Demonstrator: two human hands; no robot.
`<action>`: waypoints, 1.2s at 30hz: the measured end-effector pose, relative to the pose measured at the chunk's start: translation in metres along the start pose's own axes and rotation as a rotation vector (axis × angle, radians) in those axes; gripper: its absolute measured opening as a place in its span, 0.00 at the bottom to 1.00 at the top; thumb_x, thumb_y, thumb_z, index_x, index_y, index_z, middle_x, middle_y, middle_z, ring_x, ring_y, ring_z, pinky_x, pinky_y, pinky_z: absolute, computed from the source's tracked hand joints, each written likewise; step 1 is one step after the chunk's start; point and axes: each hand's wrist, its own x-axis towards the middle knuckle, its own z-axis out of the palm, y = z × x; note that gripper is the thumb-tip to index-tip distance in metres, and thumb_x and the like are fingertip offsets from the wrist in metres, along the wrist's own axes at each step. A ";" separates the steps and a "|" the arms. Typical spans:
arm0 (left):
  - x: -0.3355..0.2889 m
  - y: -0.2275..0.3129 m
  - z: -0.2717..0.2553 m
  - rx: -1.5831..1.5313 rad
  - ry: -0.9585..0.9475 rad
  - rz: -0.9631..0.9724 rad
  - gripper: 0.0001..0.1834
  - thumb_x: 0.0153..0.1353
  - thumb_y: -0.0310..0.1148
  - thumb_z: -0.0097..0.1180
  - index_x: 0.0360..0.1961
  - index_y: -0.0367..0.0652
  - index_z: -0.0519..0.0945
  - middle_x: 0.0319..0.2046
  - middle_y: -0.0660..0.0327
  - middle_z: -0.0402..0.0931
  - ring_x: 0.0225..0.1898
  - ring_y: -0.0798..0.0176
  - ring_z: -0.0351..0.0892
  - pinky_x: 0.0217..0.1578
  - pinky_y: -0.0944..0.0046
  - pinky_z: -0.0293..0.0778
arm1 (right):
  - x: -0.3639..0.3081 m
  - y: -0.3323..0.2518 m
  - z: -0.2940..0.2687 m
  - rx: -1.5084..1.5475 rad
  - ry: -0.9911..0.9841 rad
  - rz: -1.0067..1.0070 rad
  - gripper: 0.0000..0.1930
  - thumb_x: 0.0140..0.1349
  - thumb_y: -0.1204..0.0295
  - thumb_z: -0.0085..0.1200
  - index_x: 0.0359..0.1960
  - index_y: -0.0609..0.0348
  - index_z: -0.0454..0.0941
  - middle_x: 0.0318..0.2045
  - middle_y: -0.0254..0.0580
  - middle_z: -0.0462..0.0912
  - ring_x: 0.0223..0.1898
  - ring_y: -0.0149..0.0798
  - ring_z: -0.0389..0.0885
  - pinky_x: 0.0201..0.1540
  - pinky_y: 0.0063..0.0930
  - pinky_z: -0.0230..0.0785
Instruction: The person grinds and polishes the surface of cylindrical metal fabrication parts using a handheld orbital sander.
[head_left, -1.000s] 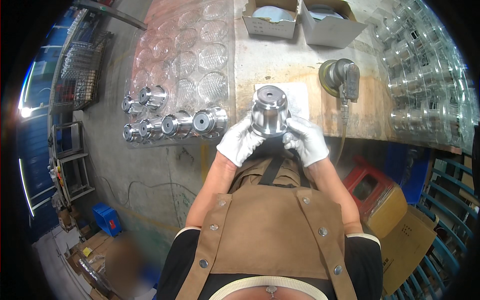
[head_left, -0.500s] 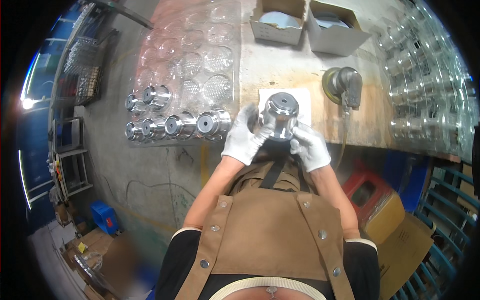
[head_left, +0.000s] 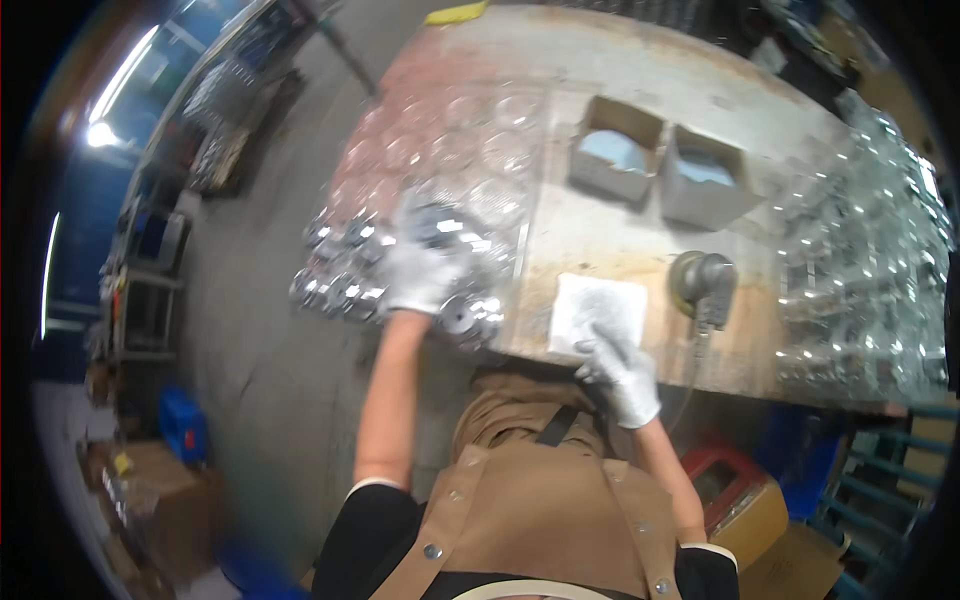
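My left hand (head_left: 424,278), in a white glove, is blurred by motion and closed round a shiny metal cup (head_left: 443,226). It is over the clear plastic tray (head_left: 530,215) with round pockets. Beside and below it, several similar silvery cups (head_left: 459,316) sit in the tray's near rows. My right hand (head_left: 624,385), gloved in white with greyed fingertips, is at the near edge of a white cloth or paper sheet (head_left: 612,308) that has a grey smudge. Its fingers are stretched out, with nothing visible in them.
Two open cardboard boxes (head_left: 712,200) with pale round discs stand farther back. A disc sander (head_left: 706,285) with a hose lies right of the sheet. Stacked clear trays (head_left: 850,280) fill the table's right side. A red and yellow container (head_left: 735,490) is below the table edge.
The metal cup has gone left from above the white sheet to the tray, in my left hand. My right hand has let go of it. The view has shifted and turned.
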 end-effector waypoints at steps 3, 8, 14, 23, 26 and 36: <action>0.018 -0.020 -0.020 0.326 0.171 0.063 0.46 0.46 0.39 0.69 0.64 0.38 0.59 0.51 0.49 0.74 0.47 0.59 0.77 0.47 0.63 0.74 | -0.003 -0.008 -0.007 -0.180 0.043 -0.026 0.24 0.62 0.66 0.57 0.56 0.69 0.70 0.39 0.45 0.83 0.31 0.29 0.80 0.35 0.20 0.73; 0.029 -0.039 -0.023 0.712 -0.135 -0.178 0.40 0.43 0.43 0.65 0.60 0.43 0.68 0.54 0.48 0.73 0.55 0.49 0.73 0.55 0.56 0.68 | -0.019 -0.055 -0.023 -0.372 0.170 -0.270 0.19 0.61 0.65 0.58 0.50 0.63 0.77 0.36 0.40 0.84 0.35 0.27 0.81 0.40 0.22 0.74; 0.032 -0.057 -0.023 0.672 -0.090 -0.137 0.39 0.40 0.40 0.67 0.57 0.41 0.70 0.50 0.48 0.74 0.52 0.47 0.74 0.54 0.55 0.68 | -0.079 -0.177 -0.071 -0.941 0.416 -0.975 0.16 0.56 0.74 0.61 0.48 0.61 0.79 0.35 0.44 0.85 0.34 0.34 0.84 0.37 0.23 0.77; 0.028 -0.071 -0.017 0.624 -0.079 -0.195 0.42 0.43 0.38 0.67 0.59 0.34 0.64 0.52 0.42 0.70 0.56 0.45 0.70 0.57 0.56 0.65 | -0.103 -0.372 -0.182 -1.845 1.322 -0.412 0.31 0.54 0.53 0.59 0.59 0.50 0.69 0.50 0.44 0.80 0.50 0.42 0.80 0.51 0.35 0.71; 0.028 -0.076 -0.014 0.626 -0.037 -0.130 0.45 0.45 0.38 0.66 0.62 0.33 0.60 0.58 0.40 0.64 0.61 0.46 0.64 0.61 0.56 0.61 | -0.088 -0.386 -0.206 -1.779 1.160 -0.118 0.40 0.42 0.45 0.62 0.58 0.52 0.70 0.48 0.51 0.80 0.49 0.49 0.79 0.51 0.40 0.71; -0.003 0.008 0.014 0.308 0.171 0.120 0.31 0.57 0.26 0.58 0.62 0.36 0.64 0.61 0.52 0.64 0.63 0.55 0.62 0.62 0.59 0.57 | -0.089 -0.348 -0.180 -1.506 1.428 -1.143 0.35 0.46 0.56 0.69 0.54 0.56 0.69 0.35 0.43 0.80 0.35 0.31 0.80 0.37 0.21 0.77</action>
